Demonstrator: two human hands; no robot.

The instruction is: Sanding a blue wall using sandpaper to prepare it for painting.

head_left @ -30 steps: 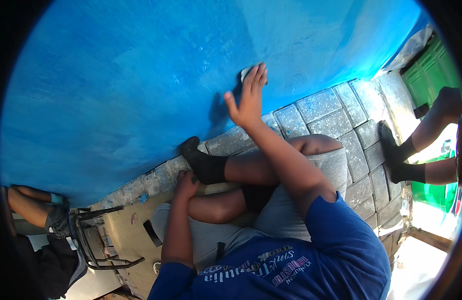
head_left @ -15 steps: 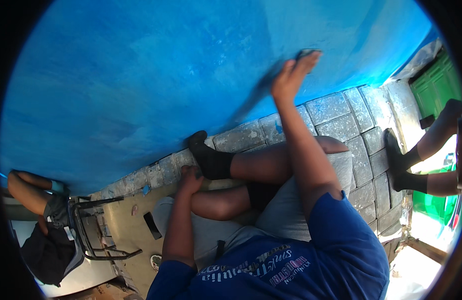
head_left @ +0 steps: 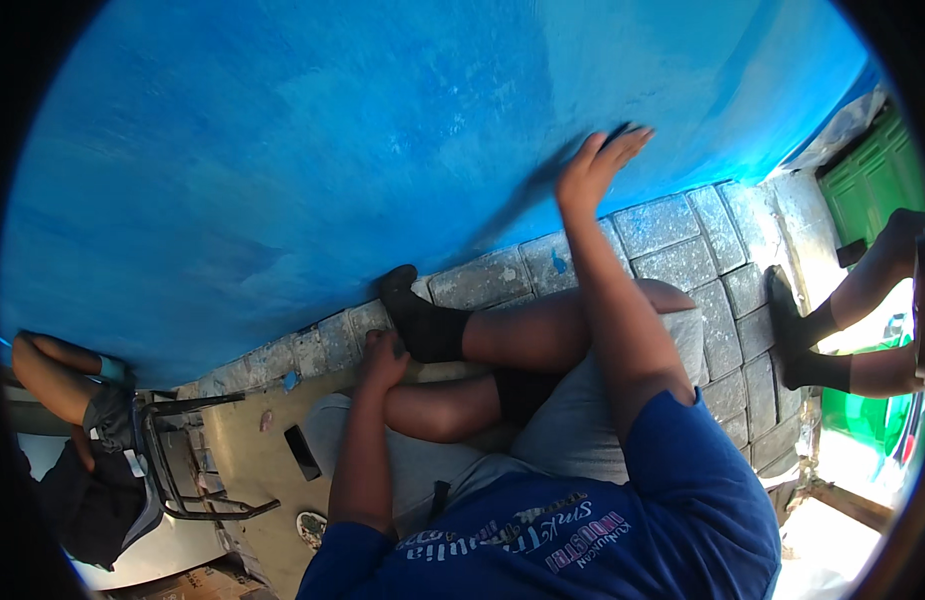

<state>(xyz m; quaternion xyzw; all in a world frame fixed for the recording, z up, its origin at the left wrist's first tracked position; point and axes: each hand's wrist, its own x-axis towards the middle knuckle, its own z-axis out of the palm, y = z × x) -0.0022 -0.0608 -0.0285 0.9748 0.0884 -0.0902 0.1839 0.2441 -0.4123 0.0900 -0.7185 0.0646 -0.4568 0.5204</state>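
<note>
I sit cross-legged on grey paving stones (head_left: 672, 245), facing a big blue painted wall (head_left: 332, 150). My right hand (head_left: 594, 168) is stretched out flat against the wall's lower part, pressing a small thin sheet (head_left: 618, 129) whose dark edge shows at my fingertips. My left hand (head_left: 382, 358) rests on the ground beside my foot in a black sock (head_left: 427, 322). It holds nothing, and its fingers are loosely curled. My blue shirt fills the lower edge of the view.
Another person's legs in black socks (head_left: 817, 345) stand at the right, next to green containers (head_left: 872, 180). At the left a crouching person (head_left: 77, 440) sits by a black metal frame (head_left: 182, 460). A small dark flat object (head_left: 302, 452) lies on a brown sheet.
My right hand has slid to the right and upward along the blue wall with the sheet under it. My left hand stays by the foot.
</note>
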